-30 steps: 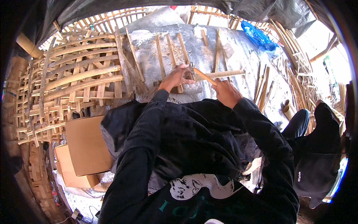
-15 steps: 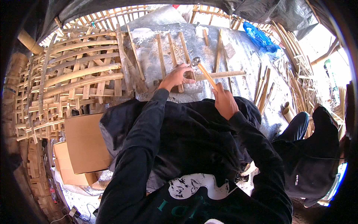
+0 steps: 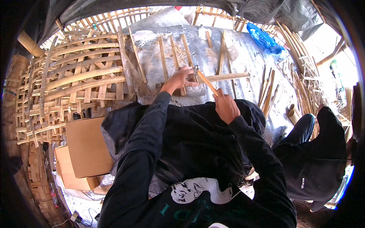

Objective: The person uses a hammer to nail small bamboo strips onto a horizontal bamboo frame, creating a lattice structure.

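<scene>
My right hand (image 3: 227, 107) is wrapped around the wooden handle of a hammer (image 3: 207, 83). The hammer's head is down at the end of a bamboo crosspiece (image 3: 232, 76), close to my left fingertips. My left hand (image 3: 178, 80) curls its thumb and fingers about a bamboo strip (image 3: 186, 47) where it meets that crosspiece. Whether a nail is between those fingers is too small to tell. More bamboo strips (image 3: 162, 57) lie side by side beyond and beside my left hand, on a silvery sheet (image 3: 148, 47).
A woven bamboo lattice (image 3: 83, 81) stands at the left, above cardboard boxes (image 3: 89, 146). A blue plastic bag (image 3: 266, 40) lies far right, near bundled bamboo slats (image 3: 300, 53). Another person's dark-clothed leg (image 3: 311, 163) is close on my right.
The hammer head has come down from above the strip to the joint beside my left fingers. My right hand has shifted slightly left; my left hand stays nearly in place.
</scene>
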`<state>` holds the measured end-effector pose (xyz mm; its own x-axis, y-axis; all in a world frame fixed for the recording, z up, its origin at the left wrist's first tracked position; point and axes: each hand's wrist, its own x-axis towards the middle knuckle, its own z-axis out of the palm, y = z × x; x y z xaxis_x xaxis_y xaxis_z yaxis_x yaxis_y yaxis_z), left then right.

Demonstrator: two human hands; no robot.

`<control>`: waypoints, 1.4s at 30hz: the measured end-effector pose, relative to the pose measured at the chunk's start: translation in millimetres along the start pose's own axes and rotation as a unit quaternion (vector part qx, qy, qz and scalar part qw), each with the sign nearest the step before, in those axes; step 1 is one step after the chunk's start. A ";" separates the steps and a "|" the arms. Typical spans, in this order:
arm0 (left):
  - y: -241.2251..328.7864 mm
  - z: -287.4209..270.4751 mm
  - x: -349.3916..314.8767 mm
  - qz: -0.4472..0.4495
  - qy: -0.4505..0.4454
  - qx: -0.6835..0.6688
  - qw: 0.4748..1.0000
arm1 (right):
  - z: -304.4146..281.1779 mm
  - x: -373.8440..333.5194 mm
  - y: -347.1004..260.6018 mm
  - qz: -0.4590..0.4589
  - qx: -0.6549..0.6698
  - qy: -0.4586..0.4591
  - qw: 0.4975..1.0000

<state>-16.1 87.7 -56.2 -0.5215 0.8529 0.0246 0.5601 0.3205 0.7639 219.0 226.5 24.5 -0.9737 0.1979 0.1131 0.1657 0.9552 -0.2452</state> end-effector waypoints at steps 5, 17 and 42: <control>-6.4 8.9 7.1 0.037 0.016 0.029 0.999 | 15.3 -12.3 8.4 0.020 -0.018 -0.016 1.000; -25.3 4.5 5.7 0.038 0.040 0.041 0.998 | 2.7 2.4 -4.8 -0.006 0.045 -0.002 0.999; -10.6 5.3 2.5 0.046 0.037 0.038 0.998 | 7.6 -7.0 -4.9 0.041 0.080 0.052 0.995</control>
<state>-19.9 88.6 -67.6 -0.5100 0.8484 0.1414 0.6534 0.2753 0.7052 223.8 218.8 17.6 -0.9354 0.3026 0.1829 0.2083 0.8896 -0.4065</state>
